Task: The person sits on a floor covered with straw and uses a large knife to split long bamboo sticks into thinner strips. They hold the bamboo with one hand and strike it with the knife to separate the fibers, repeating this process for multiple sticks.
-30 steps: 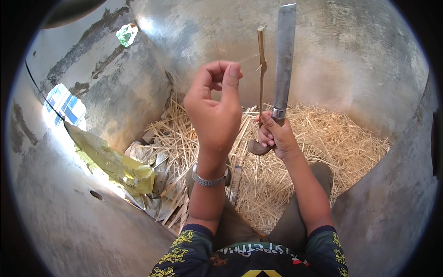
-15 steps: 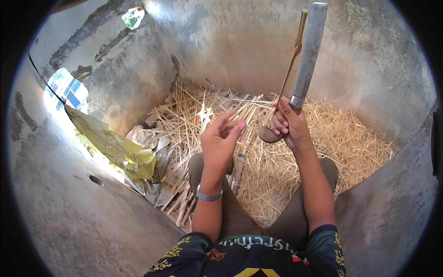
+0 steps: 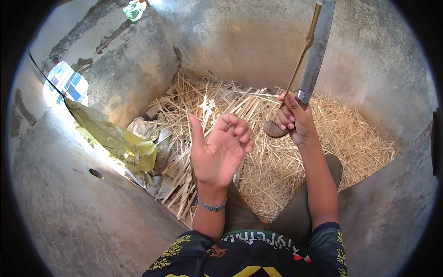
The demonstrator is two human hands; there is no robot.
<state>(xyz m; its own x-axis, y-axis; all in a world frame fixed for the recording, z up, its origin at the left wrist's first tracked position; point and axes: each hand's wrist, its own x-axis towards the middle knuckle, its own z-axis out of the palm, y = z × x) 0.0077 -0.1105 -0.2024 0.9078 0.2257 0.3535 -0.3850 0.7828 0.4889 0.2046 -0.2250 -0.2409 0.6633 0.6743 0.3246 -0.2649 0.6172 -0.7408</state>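
Note:
My right hand [image 3: 297, 121] is closed around the wooden handle [image 3: 276, 129] of a large knife, whose long grey blade [image 3: 317, 55] points up and away, its tip cut off by the top edge. The same hand also pinches a thin brown strip [image 3: 304, 48], apparently bamboo, which stands beside the blade, slightly apart from it. My left hand [image 3: 220, 150] is raised to the left, palm turned up, thumb stretched out and fingers loosely curled, with nothing in it. A metal watch band [image 3: 212, 205] circles the left wrist.
Pale split sticks [image 3: 184, 124] lie piled ahead on the left; fine shavings [image 3: 341, 134] cover the floor on the right. Concrete walls [image 3: 258, 51] enclose the space. A yellowish plastic sheet [image 3: 110, 134] hangs at the left by a hole in the wall [image 3: 69, 85].
My left hand has opened from a near pinch and turned palm up, coming slightly nearer. The knife and strip in my right hand have shifted a little to the right.

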